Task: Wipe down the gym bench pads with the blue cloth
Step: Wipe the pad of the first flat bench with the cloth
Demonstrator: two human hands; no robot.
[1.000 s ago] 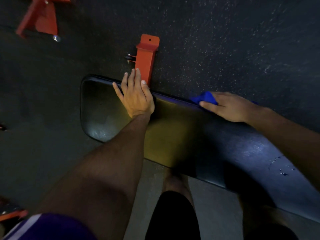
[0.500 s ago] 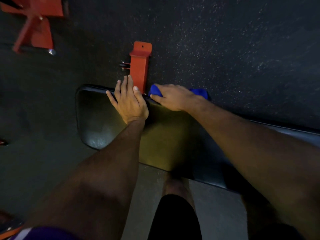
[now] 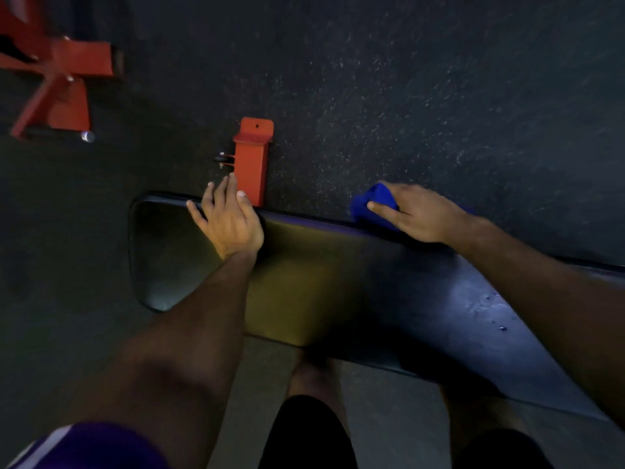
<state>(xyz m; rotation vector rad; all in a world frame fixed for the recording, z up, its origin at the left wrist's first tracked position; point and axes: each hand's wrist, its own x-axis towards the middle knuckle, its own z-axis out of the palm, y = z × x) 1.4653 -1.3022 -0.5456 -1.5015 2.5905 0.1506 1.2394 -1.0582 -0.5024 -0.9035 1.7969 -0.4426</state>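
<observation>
- Bench pad [image 3: 338, 286]: long, dark, glossy upholstery, running from the left of the view down toward the lower right; rounded corners at its left end; a few small droplets and a dull sheen show on the right-hand stretch
- Left hand [image 3: 230, 225]: flat on the pad near its far edge, fingers straight and slightly spread, fingertips reaching over that edge just beside the orange bracket; it holds nothing
- Right hand [image 3: 419, 214]: on the far edge of the pad, well to the right of the left hand, fingers curled over the blue cloth and pressing it to the edge
- Blue cloth [image 3: 375, 201]: bunched under and ahead of the right hand's fingers, partly covered by them; it lies on the far rim of the pad; a thin strip of blue shows behind the wrist
- Orange bracket [image 3: 252, 164]: metal upright standing on the floor directly behind the pad's far edge, with a small black pin or knob on its left side
- Orange frame [image 3: 57, 82]: further gym equipment at the upper left, blurred; details cannot be made out
- Floor [image 3: 439, 96]: dark speckled rubber beyond the bench; paler surface on the near side
- Person: both forearms bare; purple garment with a white stripe at the lower left, dark shorts below
</observation>
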